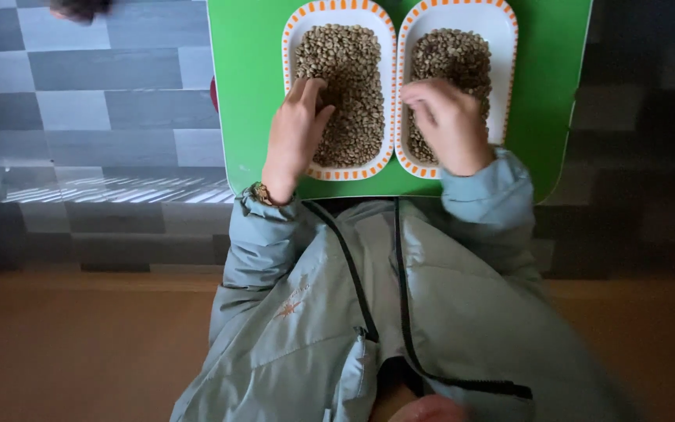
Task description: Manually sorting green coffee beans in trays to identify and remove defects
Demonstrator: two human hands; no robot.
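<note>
Two white oblong trays with orange-dashed rims sit side by side on a green table (pixel 251 94), each heaped with pale green coffee beans; the left tray (pixel 293 47) lies toward the table's left edge, the right tray (pixel 503 47) toward its right edge. Left hand (pixel 294 133) rests flat and open, fingers spread loosely on the bean pile (pixel 349 86) at the left tray's near-left side. Right hand (pixel 451 125) lies over the near half of the right tray's beans (pixel 451 55), fingers curled inward and pinched together; whether a bean sits between them I cannot tell.
</note>
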